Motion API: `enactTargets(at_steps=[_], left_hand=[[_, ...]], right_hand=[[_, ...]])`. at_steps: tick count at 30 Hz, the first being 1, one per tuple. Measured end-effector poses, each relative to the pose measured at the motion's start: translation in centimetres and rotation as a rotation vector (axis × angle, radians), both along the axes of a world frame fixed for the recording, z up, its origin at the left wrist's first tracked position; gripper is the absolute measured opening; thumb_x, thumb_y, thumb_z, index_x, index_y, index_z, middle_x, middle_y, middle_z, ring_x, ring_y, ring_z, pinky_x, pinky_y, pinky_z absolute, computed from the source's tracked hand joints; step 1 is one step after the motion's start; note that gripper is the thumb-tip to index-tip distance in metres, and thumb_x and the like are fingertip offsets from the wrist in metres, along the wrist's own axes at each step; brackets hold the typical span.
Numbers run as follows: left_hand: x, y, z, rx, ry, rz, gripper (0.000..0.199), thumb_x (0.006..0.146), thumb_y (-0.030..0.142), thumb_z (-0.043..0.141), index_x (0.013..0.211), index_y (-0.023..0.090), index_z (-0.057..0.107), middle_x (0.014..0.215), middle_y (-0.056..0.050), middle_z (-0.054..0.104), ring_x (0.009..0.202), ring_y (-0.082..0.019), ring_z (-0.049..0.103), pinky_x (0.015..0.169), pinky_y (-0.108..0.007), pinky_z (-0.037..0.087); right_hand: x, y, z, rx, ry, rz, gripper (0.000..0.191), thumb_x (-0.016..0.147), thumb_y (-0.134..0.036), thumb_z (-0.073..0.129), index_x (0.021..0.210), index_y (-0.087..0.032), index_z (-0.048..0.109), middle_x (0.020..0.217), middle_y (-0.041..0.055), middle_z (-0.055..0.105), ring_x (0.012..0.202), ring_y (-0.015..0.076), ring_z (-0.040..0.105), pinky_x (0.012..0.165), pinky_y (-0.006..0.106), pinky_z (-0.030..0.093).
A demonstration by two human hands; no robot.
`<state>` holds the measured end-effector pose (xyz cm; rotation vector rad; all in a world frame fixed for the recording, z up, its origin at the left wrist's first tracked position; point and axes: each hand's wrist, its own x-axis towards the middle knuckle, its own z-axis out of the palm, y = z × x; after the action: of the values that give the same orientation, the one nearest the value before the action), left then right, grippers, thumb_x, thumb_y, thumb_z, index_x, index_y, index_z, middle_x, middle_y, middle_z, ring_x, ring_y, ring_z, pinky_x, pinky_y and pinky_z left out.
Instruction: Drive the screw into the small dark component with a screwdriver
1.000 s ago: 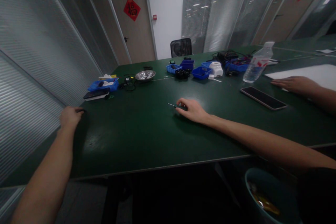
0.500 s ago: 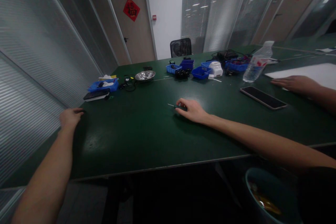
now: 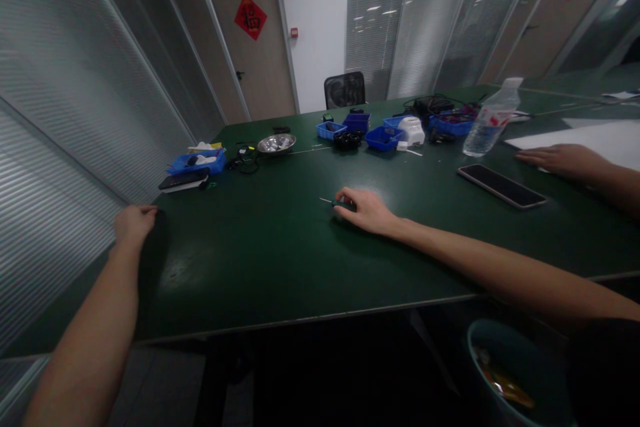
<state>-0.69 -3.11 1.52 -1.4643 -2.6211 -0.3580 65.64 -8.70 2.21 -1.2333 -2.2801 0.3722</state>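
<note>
At the far left of the bench (image 3: 240,247), your left hand (image 3: 133,223) rests near the edge, thumb and forefinger drawn together; you cannot tell whether they pinch anything. Beyond it lie a black notebook (image 3: 183,180) and a blue tray (image 3: 216,165), then a metal bowl (image 3: 275,151) on the far side.

Near the middle, your right hand (image 3: 369,211) has its fingers curled closed around the dark handle of what looks like a small screwdriver (image 3: 325,200), its thin shaft pointing left, low over the bench. It should feel light and stiff, not fragile; the handle is the place to hold it, as the bare shaft would be thin and likely slippery.

Farther right stand a clear bottle (image 3: 489,127) and, nearer, a phone (image 3: 501,186), with another person's hand (image 3: 563,160) on the white paper (image 3: 600,140).
</note>
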Motion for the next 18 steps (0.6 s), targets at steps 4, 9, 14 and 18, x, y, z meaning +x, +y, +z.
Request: enactTargets(at_steps=[4, 9, 14, 18], left_hand=[[0.08, -0.15, 0.02, 0.022, -0.035, 0.033, 0.042, 0.099, 0.038, 0.056, 0.126, 0.013, 0.078, 0.115, -0.017, 0.075, 0.098, -0.031, 0.067, 0.092, -0.04, 0.051], [0.11, -0.5, -0.12, 0.076, -0.064, 0.056, 0.041, 0.098, 0.039, 0.059, 0.127, 0.017, 0.078, 0.099, -0.011, 0.076, 0.078, -0.025, 0.066, 0.084, -0.038, 0.052], [0.14, -0.74, -0.13, 0.107, -0.077, 0.036, 0.039, 0.097, 0.038, 0.061, 0.125, 0.017, 0.078, 0.087, -0.008, 0.074, 0.071, -0.022, 0.063, 0.081, -0.034, 0.05], [0.26, -0.77, -0.15, 0.121, -0.088, 0.032, 0.038, 0.098, 0.038, 0.06, 0.125, 0.018, 0.078, 0.09, -0.008, 0.075, 0.07, -0.021, 0.061, 0.081, -0.035, 0.05]], right_hand=[[-0.05, -0.04, 0.05, -0.008, -0.011, 0.005, 0.028, 0.1, -0.043, 0.061, 0.118, -0.022, 0.065, 0.101, 0.0062, 0.073, 0.084, 0.0203, 0.065, 0.071, 0.031, 0.045], [-0.13, 0.11, -0.25, 0.016, -0.015, -0.016, 0.027, 0.099, -0.043, 0.063, 0.117, -0.023, 0.066, 0.098, 0.0053, 0.073, 0.083, 0.0203, 0.065, 0.071, 0.032, 0.044], [-0.09, 0.21, -0.31, 0.011, -0.017, -0.01, 0.028, 0.099, -0.044, 0.063, 0.118, -0.023, 0.066, 0.099, 0.0053, 0.073, 0.084, 0.0205, 0.066, 0.071, 0.032, 0.045], [-0.08, 0.12, -0.22, 0.012, -0.012, -0.005, 0.028, 0.099, -0.043, 0.063, 0.118, -0.022, 0.066, 0.1, 0.0059, 0.073, 0.084, 0.0208, 0.066, 0.071, 0.031, 0.045]])
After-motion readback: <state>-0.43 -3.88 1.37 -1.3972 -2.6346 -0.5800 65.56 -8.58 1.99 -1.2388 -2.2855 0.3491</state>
